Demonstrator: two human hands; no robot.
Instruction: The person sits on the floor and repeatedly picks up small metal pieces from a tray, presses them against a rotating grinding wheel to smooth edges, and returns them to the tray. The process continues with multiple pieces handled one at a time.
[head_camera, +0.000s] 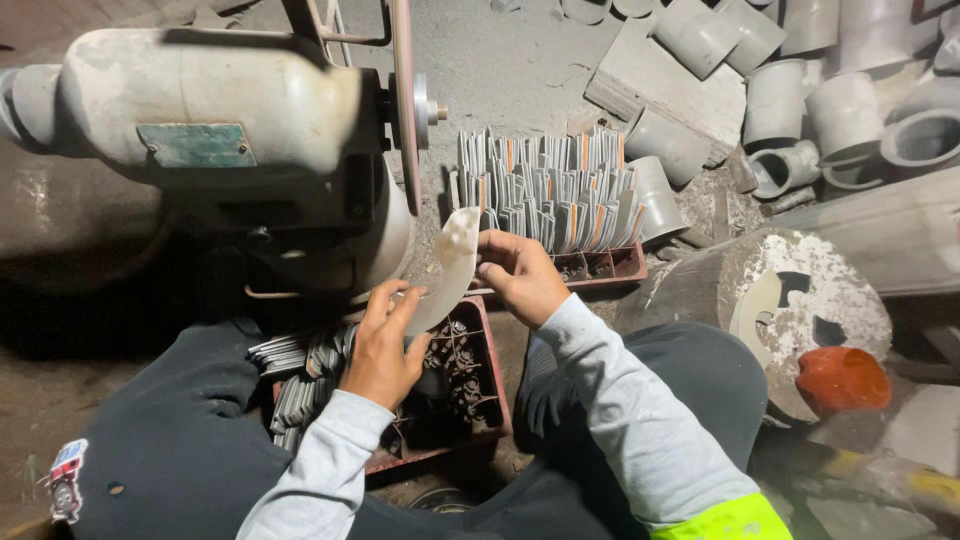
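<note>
Hands share one curved grey blade (447, 270): left hand (385, 345) grips its lower end, right hand (520, 275) pinches its upper edge, just beside the grinding wheel (405, 100), above a red crate (495, 390).

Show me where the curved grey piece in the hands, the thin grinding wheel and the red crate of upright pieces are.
curved grey piece (449, 268): head view, middle of its face.
grinding wheel (405, 95): head view, its edge.
red crate (628, 265): head view, near rim.

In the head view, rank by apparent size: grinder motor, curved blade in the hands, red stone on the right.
1. Grinder motor, largest by far.
2. Curved blade.
3. Red stone, close to the blade in area; unsure.
</note>
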